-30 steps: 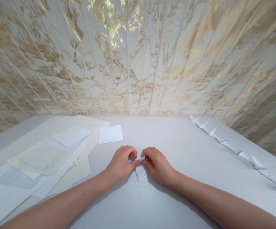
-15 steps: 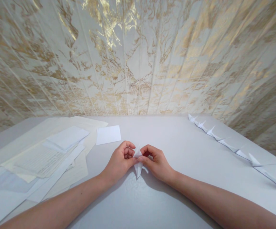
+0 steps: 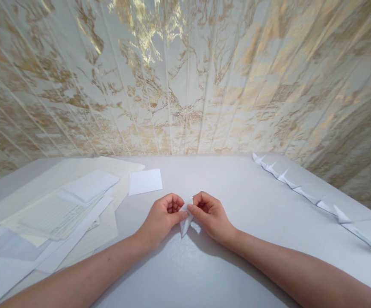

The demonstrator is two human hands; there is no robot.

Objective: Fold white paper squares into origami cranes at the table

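A small folded white paper piece (image 3: 185, 219) with a sharp point toward me is pinched between both hands just above the grey table (image 3: 224, 265). My left hand (image 3: 162, 217) curls its fingers and grips the piece from the left. From the right, my right hand (image 3: 211, 216) pinches its top edge with thumb and forefinger. Most of the paper is hidden behind the fingers.
A white square sheet (image 3: 145, 181) lies just beyond my hands. A loose pile of papers (image 3: 57, 209) covers the table's left side. A row of several folded white pieces (image 3: 304, 194) runs along the right edge by the gold-patterned wall (image 3: 185, 77).
The hands have lifted the folded piece off the table and turned it; the fingers now pinch it upright instead of pressing it flat.
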